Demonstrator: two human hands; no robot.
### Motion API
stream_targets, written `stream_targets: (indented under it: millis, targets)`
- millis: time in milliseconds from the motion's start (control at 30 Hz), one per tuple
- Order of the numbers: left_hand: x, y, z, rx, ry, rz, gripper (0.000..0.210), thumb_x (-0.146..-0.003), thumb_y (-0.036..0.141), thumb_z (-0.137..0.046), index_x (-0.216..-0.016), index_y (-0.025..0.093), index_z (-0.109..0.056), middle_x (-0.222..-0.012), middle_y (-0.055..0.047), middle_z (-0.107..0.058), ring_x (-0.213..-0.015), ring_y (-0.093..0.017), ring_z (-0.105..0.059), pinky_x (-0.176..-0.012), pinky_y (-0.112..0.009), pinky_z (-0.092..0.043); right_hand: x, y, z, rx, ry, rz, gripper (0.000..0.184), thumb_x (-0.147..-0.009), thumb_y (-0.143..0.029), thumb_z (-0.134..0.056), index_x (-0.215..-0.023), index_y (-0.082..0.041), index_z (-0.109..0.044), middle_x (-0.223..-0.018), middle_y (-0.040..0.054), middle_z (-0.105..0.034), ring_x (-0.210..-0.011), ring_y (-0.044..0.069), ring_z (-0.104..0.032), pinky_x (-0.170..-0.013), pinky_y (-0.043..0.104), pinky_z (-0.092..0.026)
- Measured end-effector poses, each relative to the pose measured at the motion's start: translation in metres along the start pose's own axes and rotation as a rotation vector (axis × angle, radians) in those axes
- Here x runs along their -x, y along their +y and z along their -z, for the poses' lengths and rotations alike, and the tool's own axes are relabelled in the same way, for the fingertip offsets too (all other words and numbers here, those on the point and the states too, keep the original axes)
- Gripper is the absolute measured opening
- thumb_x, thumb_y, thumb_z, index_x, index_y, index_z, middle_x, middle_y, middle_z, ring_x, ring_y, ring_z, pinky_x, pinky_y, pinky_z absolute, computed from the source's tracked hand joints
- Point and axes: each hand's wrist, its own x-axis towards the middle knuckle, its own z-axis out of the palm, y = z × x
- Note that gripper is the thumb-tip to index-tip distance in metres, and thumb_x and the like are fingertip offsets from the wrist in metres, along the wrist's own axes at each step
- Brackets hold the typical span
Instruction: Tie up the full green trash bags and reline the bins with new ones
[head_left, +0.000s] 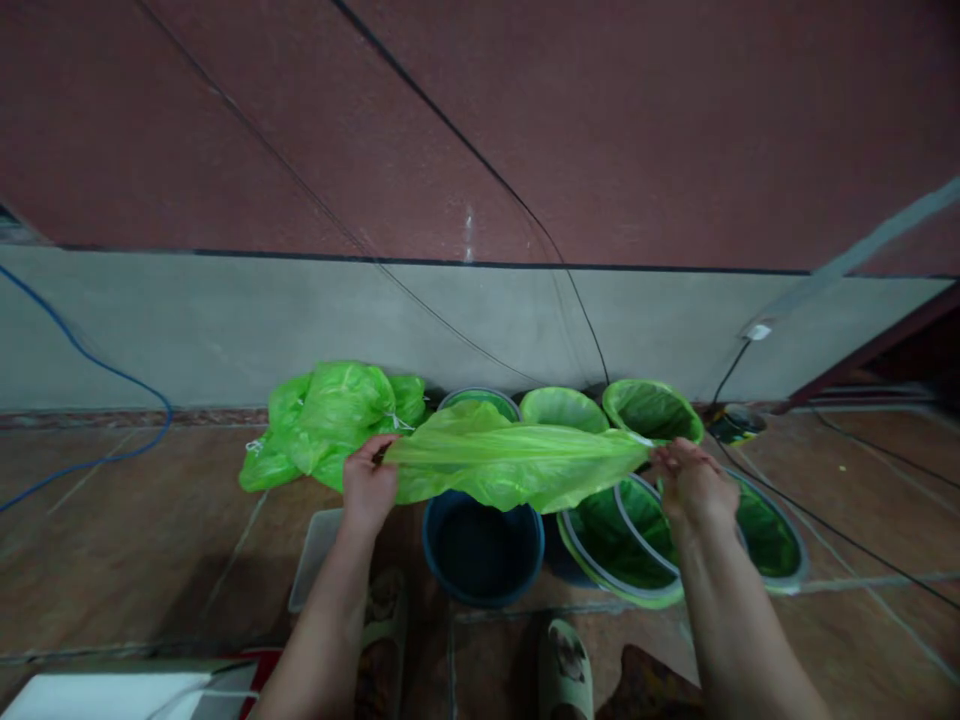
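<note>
A thin green plastic bag (517, 462) is stretched sideways between my two hands, above a row of bins. My left hand (370, 484) pinches its left end. At the other end, my right hand (694, 480) grips the bag's edge, where a whitish strip shows. Beneath the bag stands a dark blue bucket (484, 600) with no green lining visible. To its right, green-lined bins (619, 535) sit under and beside my right forearm. More lined bins (652, 405) stand behind, by the wall, partly hidden by the bag.
Several filled, tied green bags (337, 415) are piled against the wall on the left. A pale plastic container (313, 560) lies beside my left forearm. A blue cable (97, 360) hangs at far left; black cables (832, 535) cross the tiled floor at right. A can (739, 425) stands near the wall.
</note>
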Motion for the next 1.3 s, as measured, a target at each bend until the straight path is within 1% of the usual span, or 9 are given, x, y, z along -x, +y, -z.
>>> stream_targets:
  millis: [100,333,433,567,700,767,900,1033,1300]
  targets:
    - [0.004,0.003,-0.009,0.061,-0.037,0.036,0.027,-0.067,0.024,-0.057,-0.088,0.014,-0.068,-0.082,-0.003,-0.071,-0.075,-0.017,-0.064,-0.069,-0.027,-0.052,0.023,0.001,-0.015,0.282,-0.043,0.106,0.036,-0.060,-0.032,-0.070,-0.091,-0.015,-0.063,-0.073,0.0006,-0.061,-0.066,0.015,-0.058,-0.069,0.036,-0.051]
    - [0.018,0.015,-0.027,0.093,-0.161,0.032,0.024,-0.068,0.022,-0.056,-0.087,0.015,-0.068,-0.080,-0.002,-0.071,-0.070,-0.015,-0.063,-0.065,-0.024,-0.052,0.120,0.005,-0.047,0.770,-0.892,0.549,0.061,-0.074,-0.034,-0.065,-0.131,-0.019,-0.047,-0.132,0.0130,-0.050,-0.122,0.028,-0.047,-0.102,0.047,-0.039]
    - [0.024,0.019,-0.033,0.101,-0.267,0.009,0.023,-0.071,0.024,-0.058,-0.090,0.016,-0.068,-0.082,-0.002,-0.072,-0.072,-0.016,-0.064,-0.065,-0.024,-0.052,0.153,0.011,-0.053,0.833,-1.063,0.596,0.077,-0.072,-0.029,-0.068,-0.140,-0.023,-0.033,-0.140,0.0118,-0.043,-0.130,0.028,-0.039,-0.108,0.048,-0.034]
    - [0.031,0.027,-0.035,0.064,-0.500,-0.050,0.023,-0.078,0.028,-0.057,-0.094,0.017,-0.069,-0.082,-0.002,-0.071,-0.073,-0.015,-0.064,-0.067,-0.024,-0.051,0.158,0.019,-0.058,0.865,-1.046,0.646,0.072,-0.075,-0.028,-0.063,-0.141,-0.019,-0.034,-0.137,0.0132,-0.046,-0.126,0.029,-0.042,-0.105,0.048,-0.036]
    - [0.035,0.029,-0.032,-0.015,-0.672,-0.080,0.025,-0.076,0.025,-0.060,-0.099,0.017,-0.068,-0.088,-0.002,-0.072,-0.080,-0.016,-0.064,-0.072,-0.025,-0.050,0.139,0.020,-0.060,0.916,-0.956,0.590,0.029,-0.082,-0.022,-0.048,-0.106,-0.020,-0.065,-0.096,0.0083,-0.069,-0.094,0.025,-0.061,-0.089,0.039,-0.045]
    - [0.034,0.027,-0.029,-0.115,-0.692,-0.073,0.028,-0.075,0.026,-0.061,-0.101,0.017,-0.068,-0.086,-0.001,-0.071,-0.075,-0.015,-0.063,-0.068,-0.024,-0.049,0.129,0.017,-0.059,0.931,-0.868,0.509,0.028,-0.084,-0.023,-0.043,-0.096,-0.020,-0.068,-0.080,0.0057,-0.070,-0.076,0.022,-0.064,-0.078,0.033,-0.047]
    - [0.027,0.019,-0.020,-0.385,-0.611,-0.134,0.027,-0.071,0.020,-0.062,-0.098,0.019,-0.069,-0.081,-0.001,-0.069,-0.069,-0.015,-0.062,-0.065,-0.025,-0.046,0.109,0.010,-0.054,0.920,-0.714,0.434,0.030,-0.082,-0.030,-0.044,-0.096,-0.018,-0.068,-0.078,0.0059,-0.071,-0.069,0.021,-0.064,-0.069,0.029,-0.045]
    - [0.020,0.018,-0.016,-0.524,-0.439,-0.166,0.020,-0.075,0.019,-0.058,-0.091,0.019,-0.070,-0.076,-0.001,-0.069,-0.067,-0.014,-0.059,-0.065,-0.025,-0.043,0.092,0.011,-0.047,0.903,-0.756,0.340,0.029,-0.081,-0.035,-0.045,-0.085,-0.018,-0.068,-0.072,0.0041,-0.069,-0.066,0.020,-0.061,-0.064,0.028,-0.043]
    - [0.018,0.017,-0.024,-0.381,-0.222,-0.108,0.020,-0.083,0.024,-0.049,-0.071,0.016,-0.063,-0.059,0.002,-0.057,-0.054,-0.011,-0.050,-0.055,-0.022,-0.035,0.089,0.019,-0.042,0.927,-0.851,0.205,0.031,-0.082,-0.041,-0.043,-0.076,-0.019,-0.064,-0.059,0.0013,-0.063,-0.054,0.017,-0.057,-0.054,0.026,-0.039]
